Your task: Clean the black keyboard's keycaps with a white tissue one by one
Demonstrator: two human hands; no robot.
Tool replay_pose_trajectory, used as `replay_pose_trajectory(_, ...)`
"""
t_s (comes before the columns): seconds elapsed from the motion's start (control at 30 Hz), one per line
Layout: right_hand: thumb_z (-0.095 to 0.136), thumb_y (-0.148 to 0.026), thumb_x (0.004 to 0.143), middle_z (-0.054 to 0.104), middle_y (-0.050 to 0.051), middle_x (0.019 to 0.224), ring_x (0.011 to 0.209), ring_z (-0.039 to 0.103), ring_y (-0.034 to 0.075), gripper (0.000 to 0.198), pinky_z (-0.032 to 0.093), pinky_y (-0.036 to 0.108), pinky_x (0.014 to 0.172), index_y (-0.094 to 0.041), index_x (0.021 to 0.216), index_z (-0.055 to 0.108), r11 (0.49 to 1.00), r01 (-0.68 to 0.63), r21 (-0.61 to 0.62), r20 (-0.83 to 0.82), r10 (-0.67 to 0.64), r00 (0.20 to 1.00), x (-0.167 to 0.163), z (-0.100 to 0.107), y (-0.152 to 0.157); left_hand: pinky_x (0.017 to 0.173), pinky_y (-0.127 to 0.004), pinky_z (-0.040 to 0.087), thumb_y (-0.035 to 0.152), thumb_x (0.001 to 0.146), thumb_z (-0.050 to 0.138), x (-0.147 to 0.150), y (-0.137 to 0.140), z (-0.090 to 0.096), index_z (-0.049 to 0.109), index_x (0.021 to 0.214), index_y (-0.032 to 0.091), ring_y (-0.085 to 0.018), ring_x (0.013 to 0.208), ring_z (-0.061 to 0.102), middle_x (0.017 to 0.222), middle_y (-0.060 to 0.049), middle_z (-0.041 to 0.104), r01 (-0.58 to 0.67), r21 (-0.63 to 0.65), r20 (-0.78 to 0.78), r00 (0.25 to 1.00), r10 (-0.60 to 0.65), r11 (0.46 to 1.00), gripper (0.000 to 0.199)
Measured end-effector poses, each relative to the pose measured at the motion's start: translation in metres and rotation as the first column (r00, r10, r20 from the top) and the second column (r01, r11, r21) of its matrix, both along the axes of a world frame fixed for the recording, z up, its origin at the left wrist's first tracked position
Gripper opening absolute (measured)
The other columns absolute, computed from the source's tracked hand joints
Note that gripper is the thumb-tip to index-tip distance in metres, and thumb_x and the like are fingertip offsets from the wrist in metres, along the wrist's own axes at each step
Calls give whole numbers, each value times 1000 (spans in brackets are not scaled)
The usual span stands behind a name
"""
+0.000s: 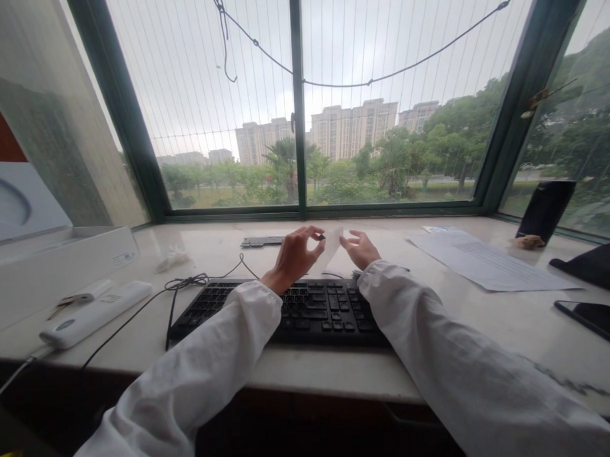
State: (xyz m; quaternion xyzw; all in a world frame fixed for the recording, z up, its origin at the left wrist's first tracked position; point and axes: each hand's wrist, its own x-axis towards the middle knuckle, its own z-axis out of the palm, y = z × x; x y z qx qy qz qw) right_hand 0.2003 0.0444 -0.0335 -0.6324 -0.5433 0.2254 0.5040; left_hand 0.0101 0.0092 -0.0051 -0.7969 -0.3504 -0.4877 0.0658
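Note:
Above a black keyboard (318, 311), my left hand (293, 255) pinches a small black keycap (322, 238) between thumb and forefinger. My right hand (360, 249), a little to the right, has its thumb and fingers closed on the edge of a thin white tissue (331, 246). The tissue hangs between the two hands, close to the keycap; whether they touch I cannot tell. White sleeves cover both forearms and hide parts of the keyboard. Behind my left hand lies a flat group of small dark grey pieces (260, 241), perhaps more keycaps.
A cable (191, 280) runs left of the keyboard, near a white power strip (105, 312) and crumpled white tissue (173, 258). On the right are paper sheets (486, 259), a phone (596, 319) and an upright dark panel (545, 210). A window stands behind the white desk (335, 374).

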Motion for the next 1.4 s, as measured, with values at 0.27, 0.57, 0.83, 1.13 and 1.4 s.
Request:
replay_pose_trajectory(0.27, 62, -50, 81, 71, 12, 102, 87, 66, 22, 42, 52, 32, 75, -15, 102, 67, 876, -482, -2, -332, 455, 826, -19, 2, -3, 79, -30, 50, 36, 83, 66, -1, 3, -2, 69, 99, 23, -19, 83, 69, 90, -1, 74, 43, -82, -18, 999, -45, 996, 20)
replay_pose_trajectory(0.57, 64, -40, 79, 70, 14, 104, 101, 62, 28, 33, 46, 37, 88, -15, 100, 69, 989, -50, -141, 105, 65, 992, -1, 0, 5, 82, -30, 51, 38, 86, 63, -3, 5, 6, 70, 91, 21, -18, 87, 69, 93, -3, 74, 11, -126, 193, 981, 14, 992, 20)
replay_pose_trajectory(0.83, 48, -50, 87, 45, 20, 137, 126, 43, 35, 57, 29, 51, 101, -16, 133, 48, 992, 123, -40, 592, -76, 802, -9, 1, -13, 75, -26, 51, 34, 81, 69, -35, -6, 32, 71, 95, 25, -14, 82, 68, 92, 1, 74, 30, -120, -11, 999, -31, 992, 17)
replay_pose_trajectory(1.13, 49, -45, 87, 47, 14, 128, 116, 49, 28, 40, 29, 43, 95, -22, 118, 58, 999, -27, -27, 650, 38, 759, -14, 1, -17, 60, -22, 46, 36, 72, 75, -141, -67, 49, 73, 84, 25, -12, 66, 65, 88, 2, 74, -80, -418, -284, 958, -46, 905, 16)
replay_pose_trajectory(1.4, 49, -46, 87, 49, 11, 124, 114, 51, 26, 35, 28, 44, 97, -24, 112, 61, 990, -62, -124, 667, 130, 734, -16, 2, -17, 66, -21, 45, 39, 63, 80, -178, -74, 25, 78, 80, 23, -14, 72, 65, 78, 0, 75, -161, -738, -368, 910, -191, 656, 24)
